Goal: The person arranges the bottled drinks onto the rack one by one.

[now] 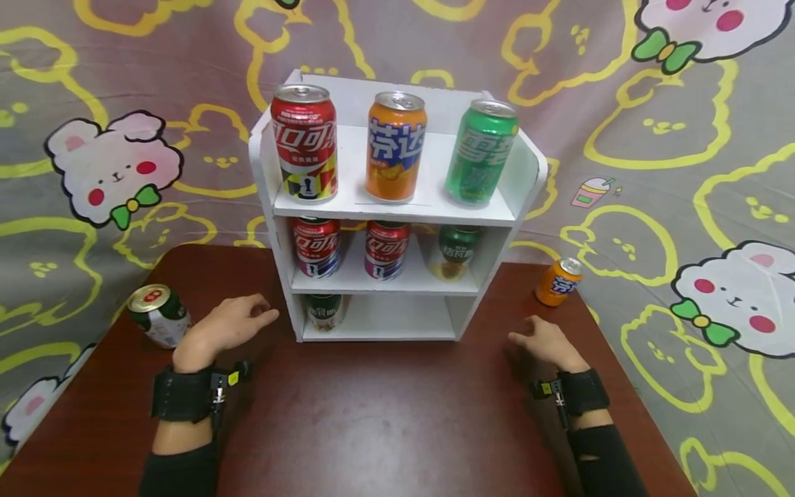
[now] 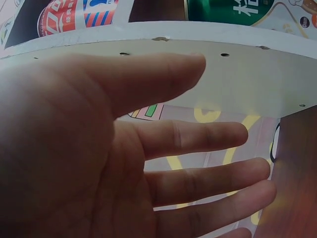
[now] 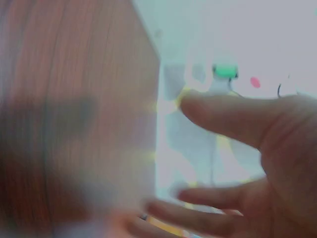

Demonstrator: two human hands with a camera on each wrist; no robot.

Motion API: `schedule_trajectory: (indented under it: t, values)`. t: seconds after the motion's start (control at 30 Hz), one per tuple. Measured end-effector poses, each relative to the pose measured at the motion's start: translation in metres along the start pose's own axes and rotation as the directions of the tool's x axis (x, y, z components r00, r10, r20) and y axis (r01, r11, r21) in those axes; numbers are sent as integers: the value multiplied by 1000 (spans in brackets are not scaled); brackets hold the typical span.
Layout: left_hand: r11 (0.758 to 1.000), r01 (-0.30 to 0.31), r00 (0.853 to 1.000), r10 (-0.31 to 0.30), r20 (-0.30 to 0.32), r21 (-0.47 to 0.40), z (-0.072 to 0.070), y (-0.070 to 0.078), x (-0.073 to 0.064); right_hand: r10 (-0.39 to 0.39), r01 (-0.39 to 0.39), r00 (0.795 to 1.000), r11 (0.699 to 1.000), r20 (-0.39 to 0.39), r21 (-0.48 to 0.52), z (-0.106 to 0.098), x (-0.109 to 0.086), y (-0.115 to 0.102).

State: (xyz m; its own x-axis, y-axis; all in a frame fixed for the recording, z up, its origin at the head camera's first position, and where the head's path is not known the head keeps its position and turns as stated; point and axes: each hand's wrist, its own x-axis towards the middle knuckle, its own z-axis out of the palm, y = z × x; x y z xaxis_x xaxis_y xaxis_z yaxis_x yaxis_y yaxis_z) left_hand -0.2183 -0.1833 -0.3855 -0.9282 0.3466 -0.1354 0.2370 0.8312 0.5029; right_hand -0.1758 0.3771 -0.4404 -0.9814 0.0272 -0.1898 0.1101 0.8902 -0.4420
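Observation:
My left hand [image 1: 232, 323] is held over the table left of a white three-tier shelf [image 1: 397, 334], fingers extended and nothing in them. Beside its wrist stands a dark green and white can [image 1: 160, 316]. In the left wrist view the spread fingers [image 2: 198, 186] show in front of the shelf's side. To the shelf's right, my right hand [image 1: 549, 343] is over the table with nothing in its grasp. An orange can [image 1: 559, 281] stands just beyond it; in the blurred right wrist view, a bit of orange shows behind the lower fingers [image 3: 198, 220].
The top tier holds a red can [image 1: 304, 145], an orange can [image 1: 395, 148] and a green can [image 1: 481, 153]. Two red cans [image 1: 317, 248] and a dark green can [image 1: 456, 254] fill the middle. Another dark green can [image 1: 324, 312] stands bottom left. A patterned cloth [image 1: 211, 62] hangs behind.

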Motion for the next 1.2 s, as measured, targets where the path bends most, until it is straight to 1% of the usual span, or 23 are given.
schedule_trajectory:
  t: [0.07,0.1,0.13,0.23,0.3,0.4,0.43,0.53,0.63,0.73,0.9,0.97,1.07,1.1,1.2]
  values:
    - [1000,-6,1000,6,-5,-4,0,0,0,86,-84,994,996,-66,33,-7,8,12]
    - [1000,-7,1000,7,-5,-9,0,0,1,123,-116,986,991,-109,66,-11,13,17]
    - [1000,-7,1000,7,-6,-11,0,-1,1,158,-142,974,984,-162,108,-14,17,23]
    - [1000,-2,1000,2,-9,-8,0,-1,2,255,-187,922,952,-291,244,-20,32,38]
    - [1000,10,1000,-10,-8,-3,0,-2,2,317,-204,886,922,-337,331,-22,40,47]
    - [1000,23,1000,-23,-6,-1,1,-3,2,415,-247,842,865,-345,437,-26,51,58]
    - [1000,26,1000,-26,-6,0,1,-3,2,438,-255,828,851,-351,460,-28,54,60]
    - [1000,30,1000,-30,-8,-4,2,-4,1,470,-246,798,826,-377,507,-33,64,64]
    - [999,33,999,-33,-6,-6,3,-4,0,462,-211,784,826,-414,522,-37,74,63]
    - [1000,31,1000,-31,-4,-6,3,-4,-1,471,-188,770,812,-431,553,-40,83,60]
    - [1000,23,1000,-22,-22,4,2,-4,-1,514,-170,740,768,-434,618,-41,97,55]
    - [1000,17,1000,-16,-26,4,2,-4,0,539,-168,719,747,-438,643,-39,103,54]
    - [1000,6,1000,-6,-23,7,2,-2,2,587,-148,670,706,-454,693,-34,108,54]
    - [1000,5,1000,-5,-23,11,2,-2,2,599,-142,657,695,-458,705,-33,110,55]
    - [1000,6,1000,-6,-23,17,3,-1,3,624,-114,628,665,-465,738,-29,113,54]
